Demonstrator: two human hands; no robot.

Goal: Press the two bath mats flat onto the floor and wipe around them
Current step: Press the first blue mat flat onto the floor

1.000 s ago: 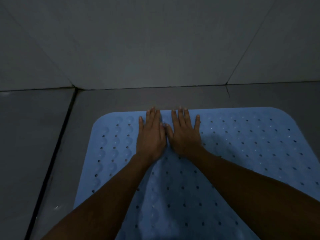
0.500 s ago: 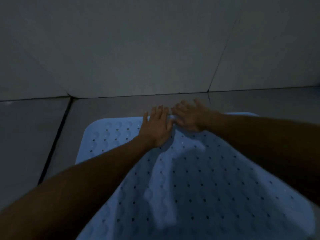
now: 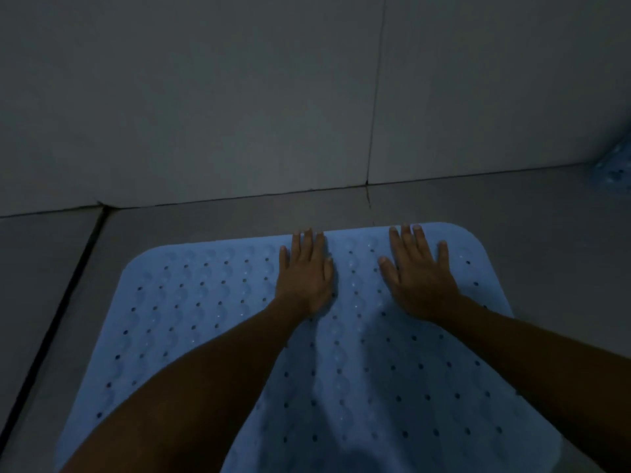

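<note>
A blue perforated bath mat (image 3: 205, 319) is laid on the grey tiled floor (image 3: 51, 285), its far edge near the wall (image 3: 239, 97). The left hand (image 3: 305, 278) and right hand (image 3: 418, 278) are pressed flat on the mat's far part, apart, fingers straight, nothing grasped. A second blue mat (image 3: 614, 165) is glimpsed at the far right edge.

A pale blue bath mat (image 3: 205, 319) dotted with drain holes lies flat on the floor at six o'clock, while a second blue mat (image 3: 614, 165) peeks in at three o'clock.
</note>
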